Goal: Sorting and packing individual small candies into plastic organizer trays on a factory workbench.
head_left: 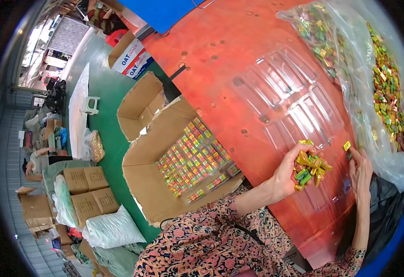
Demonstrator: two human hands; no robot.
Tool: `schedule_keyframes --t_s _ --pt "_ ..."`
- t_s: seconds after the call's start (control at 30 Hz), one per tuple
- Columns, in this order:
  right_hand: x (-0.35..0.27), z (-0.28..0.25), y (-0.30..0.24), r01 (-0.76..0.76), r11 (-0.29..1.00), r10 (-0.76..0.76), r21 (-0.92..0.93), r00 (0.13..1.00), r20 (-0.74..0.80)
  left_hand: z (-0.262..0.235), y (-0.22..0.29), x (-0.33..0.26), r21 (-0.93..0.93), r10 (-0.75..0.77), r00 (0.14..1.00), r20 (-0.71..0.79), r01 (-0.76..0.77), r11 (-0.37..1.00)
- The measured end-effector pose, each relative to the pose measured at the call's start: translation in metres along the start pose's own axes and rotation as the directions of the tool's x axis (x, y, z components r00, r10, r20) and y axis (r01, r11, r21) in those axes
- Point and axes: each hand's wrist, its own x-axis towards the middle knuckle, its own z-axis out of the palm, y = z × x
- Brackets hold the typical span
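My left hand (286,174) is cupped around a heap of small wrapped candies (309,171) in gold, yellow and green foil. To its right, my right hand (360,173) has a single yellow wrapped candy (347,146) at its fingertips. Clear plastic trays (287,76) with long ridged compartments lie on the red tabletop (206,87), just beyond both hands. Close by my right hand is a large clear plastic bag (358,99), its mouth spread wide. Loose wrapped candies (389,101) in green, gold and red fill it.
Left of the table stands an open cardboard box (146,177) with candy-filled trays (193,159) inside. Another open carton (137,108) sits behind it. Stacked brown boxes (89,180) and a white sack (114,228) are on the green floor. A blue sheet (165,11) covers the table's far edge.
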Motion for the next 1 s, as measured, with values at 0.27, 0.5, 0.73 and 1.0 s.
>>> schedule_keyframes --t_s 0.27,0.5,0.73,1.0 --pt "0.021 -0.001 0.020 -0.441 0.656 0.380 0.612 0.894 0.238 0.001 0.025 -0.010 -0.001 -0.058 0.996 0.062 0.058 0.998" --pt "0.017 0.003 0.020 -0.459 0.638 0.444 0.618 0.875 0.192 -0.003 0.017 0.000 0.096 -0.058 0.998 0.028 0.055 0.994" --pt "0.022 0.016 0.011 -0.330 0.819 0.337 0.470 0.939 0.074 -0.001 0.016 -0.007 0.116 -0.024 0.998 -0.061 0.031 0.993" --pt "0.013 0.022 0.016 -0.397 0.713 0.419 0.577 0.902 0.103 -0.002 0.011 -0.002 0.089 -0.045 0.999 -0.018 0.047 0.995"
